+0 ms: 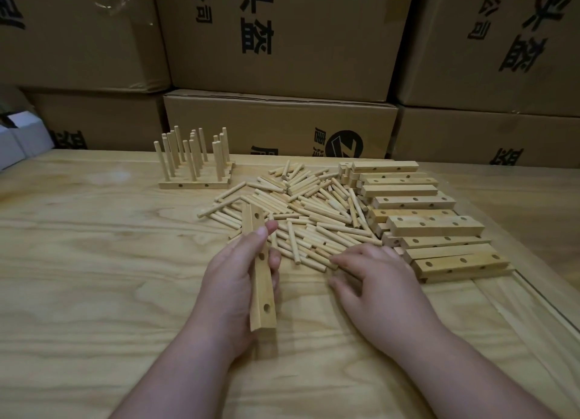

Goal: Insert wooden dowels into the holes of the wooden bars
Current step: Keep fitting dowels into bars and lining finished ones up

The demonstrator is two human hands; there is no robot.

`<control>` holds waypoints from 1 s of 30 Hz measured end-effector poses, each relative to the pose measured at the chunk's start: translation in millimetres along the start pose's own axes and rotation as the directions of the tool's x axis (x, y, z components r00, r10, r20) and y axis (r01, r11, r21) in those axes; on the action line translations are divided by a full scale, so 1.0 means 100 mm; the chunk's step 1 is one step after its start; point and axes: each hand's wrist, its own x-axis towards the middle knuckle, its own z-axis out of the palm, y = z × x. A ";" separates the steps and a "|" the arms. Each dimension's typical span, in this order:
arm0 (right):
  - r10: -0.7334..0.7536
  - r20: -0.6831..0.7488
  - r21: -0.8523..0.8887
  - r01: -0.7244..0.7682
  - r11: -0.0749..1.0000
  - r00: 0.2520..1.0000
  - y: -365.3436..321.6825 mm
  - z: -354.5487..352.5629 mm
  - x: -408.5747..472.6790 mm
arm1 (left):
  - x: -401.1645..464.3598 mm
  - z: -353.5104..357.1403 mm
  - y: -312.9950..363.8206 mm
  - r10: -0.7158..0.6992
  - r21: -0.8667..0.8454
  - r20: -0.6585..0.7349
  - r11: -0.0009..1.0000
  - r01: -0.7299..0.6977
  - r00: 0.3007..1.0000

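Observation:
My left hand (232, 280) grips a wooden bar (260, 271) with round holes, held lengthwise with its holed face up, above the table. My right hand (373, 280) rests palm down at the near edge of a pile of loose wooden dowels (301, 205); its fingertips touch the nearest dowels, and whether it pinches one is hidden. A stack of drilled bars without dowels (420, 217) lies to the right of the pile. At the back left stand several bars (194, 184) side by side with upright dowels in their holes.
The work lies on a light wooden table (94, 261). Stacked cardboard boxes (282, 42) with printed characters form a wall right behind it. Small white boxes (18, 139) sit at the far left edge. A seam in the table runs along the right.

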 end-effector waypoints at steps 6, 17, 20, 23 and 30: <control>0.061 -0.052 -0.059 -0.064 0.996 0.997 -0.02 0.00 0.00 | 0.00 0.00 0.00 -0.010 0.044 -0.012 0.999 0.011 1.000; 0.141 -0.053 -0.089 -0.146 0.985 0.989 -0.07 -0.02 -0.01 | -0.05 0.05 0.04 -0.053 0.055 0.033 0.997 0.051 0.998; 0.162 -0.055 -0.082 -0.167 0.983 0.985 -0.07 -0.03 -0.01 | -0.06 0.05 0.03 -0.031 0.055 0.075 0.998 0.027 0.997; 0.191 -0.035 -0.134 -0.194 0.972 0.981 -0.06 -0.03 -0.02 | -0.06 0.04 0.00 -0.014 0.109 0.110 0.994 0.002 0.994; 0.069 -0.334 0.085 -0.043 0.995 0.940 -0.06 -0.03 -0.01 | -0.05 0.04 -0.04 0.015 0.341 0.149 0.938 -0.066 0.989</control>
